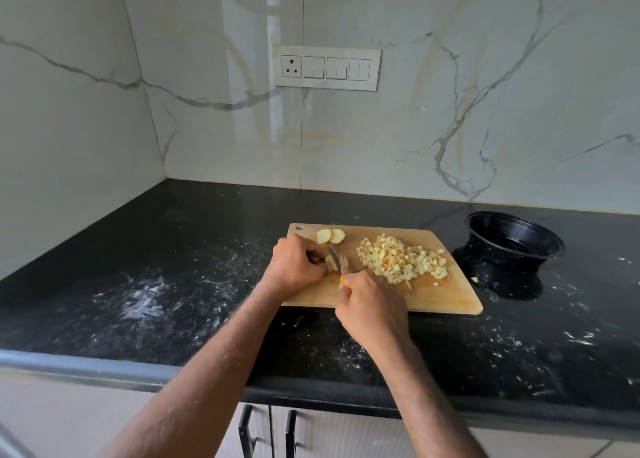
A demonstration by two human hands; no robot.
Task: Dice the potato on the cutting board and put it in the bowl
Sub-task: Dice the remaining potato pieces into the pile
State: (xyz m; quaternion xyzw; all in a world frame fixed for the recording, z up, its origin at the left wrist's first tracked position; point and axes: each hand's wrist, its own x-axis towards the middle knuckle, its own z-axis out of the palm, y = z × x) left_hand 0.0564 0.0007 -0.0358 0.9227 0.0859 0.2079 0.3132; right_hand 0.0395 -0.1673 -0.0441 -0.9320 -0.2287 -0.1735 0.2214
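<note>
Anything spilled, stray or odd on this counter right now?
Yes. One potato cube lies off the cutting board, on the countertop by the black bowl. White powdery smears streak the counter left of the board.

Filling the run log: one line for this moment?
step: dicing | left hand: holds potato piece | right hand: grips knife | diced pile: on board | bowl: empty

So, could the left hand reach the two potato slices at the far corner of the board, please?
Probably yes: the potato slices lie just beyond the left hand with nothing between, though it now grips the piece being cut.
</note>
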